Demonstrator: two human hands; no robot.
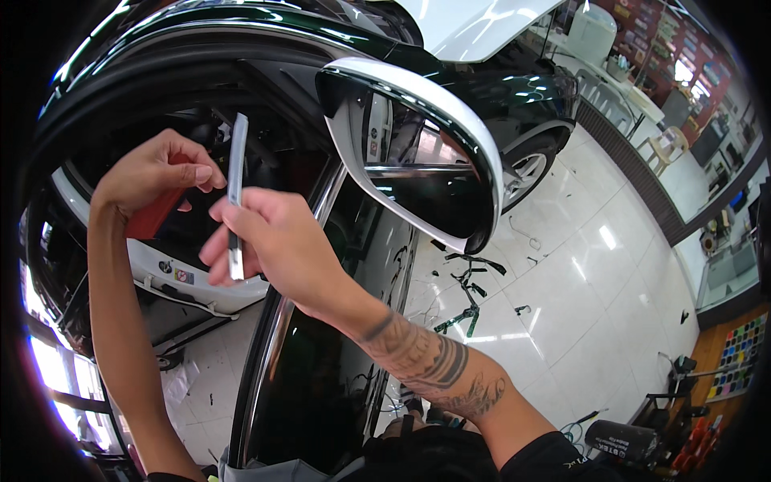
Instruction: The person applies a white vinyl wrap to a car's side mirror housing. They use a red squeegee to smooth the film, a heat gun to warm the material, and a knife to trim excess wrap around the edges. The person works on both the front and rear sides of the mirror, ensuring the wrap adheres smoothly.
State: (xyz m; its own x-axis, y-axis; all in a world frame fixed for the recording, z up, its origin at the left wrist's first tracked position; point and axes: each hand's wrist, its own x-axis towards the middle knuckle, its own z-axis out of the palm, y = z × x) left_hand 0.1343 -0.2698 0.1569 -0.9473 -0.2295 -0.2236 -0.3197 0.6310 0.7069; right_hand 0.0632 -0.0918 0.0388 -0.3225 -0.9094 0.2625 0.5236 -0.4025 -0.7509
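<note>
My left hand [173, 169], fingers curled, holds a flat red card [152, 217] that is partly hidden beneath it, over the dark opening between the car body and door. My right hand [273, 241] grips a slim silver utility knife [238, 153], held upright just to the right of my left fingertips. Below both is the top of the open car door [297, 361], with its chrome strip. The side mirror [483, 136], partly white on its housing, is to the right of my hands.
A white-and-black door sill [205, 285] lies behind my hands. Dark green scraps [470, 297] litter the tiled floor [578, 321]. A car wheel [534, 178] is beyond the mirror. A bench [630, 92], plastic chair [666, 151], swatch board [727, 361] and black cylinder [618, 438] stand at the right.
</note>
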